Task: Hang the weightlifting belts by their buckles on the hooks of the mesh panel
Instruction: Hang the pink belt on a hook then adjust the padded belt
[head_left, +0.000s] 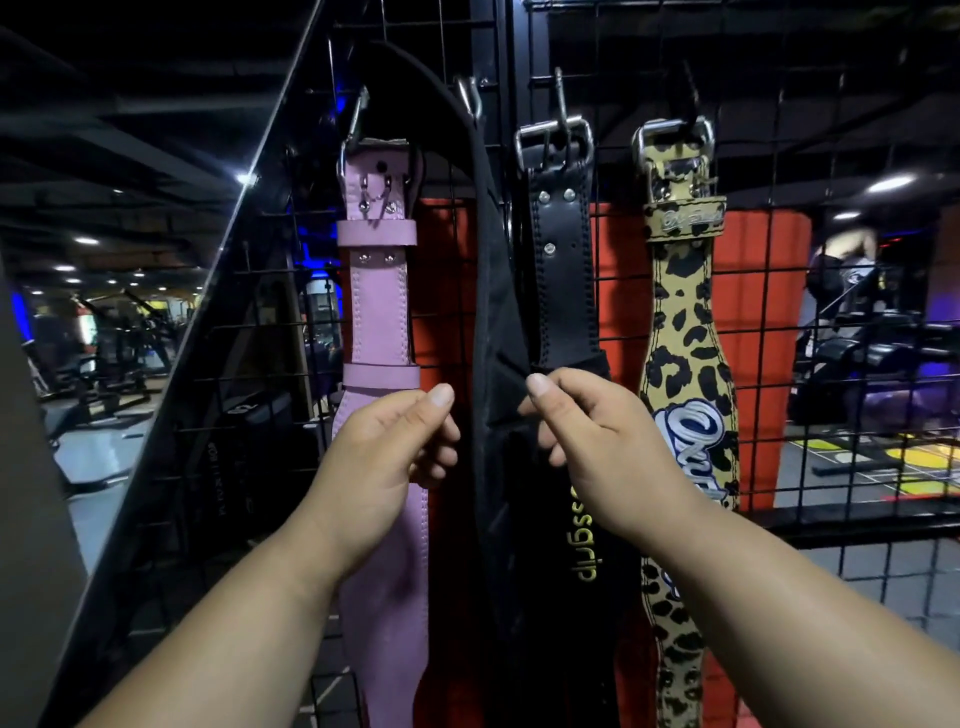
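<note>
Head view: my left hand (395, 441) is loosely curled, thumb up, holding nothing that I can see; it sits in front of the lower part of the pink belt (379, 322). My right hand (597, 431) is also loosely curled, with the fingertips at the edge of the black fabric belt (493, 364); I can't tell whether it actually pinches it. The hands are near each other, with a gap between the thumbs.

Count: four belts on the mesh panel (810, 364).
- Pink belt: leftmost, buckle up at a hook (358, 117).
- Black fabric belt: next right, looped over the top and hanging down the panel seam. A second hook (470, 98) shows just beside its upper edge.
- Black leather belt (563, 270): buckle on a third hook (560, 96), yellow lettering lower down.
- Leopard belt (680, 332): rightmost, buckle hung at the top; its hook is mostly hidden.

Three hooks are plainly visible.

Edges and room: the pink belt hangs close to the panel's left edge, with a slanted black beam (218, 270) just beyond. The two black belts overlap, so it's tight there. The mesh right of the leopard belt is bare. A red pad (753, 338) shows behind the mesh.
</note>
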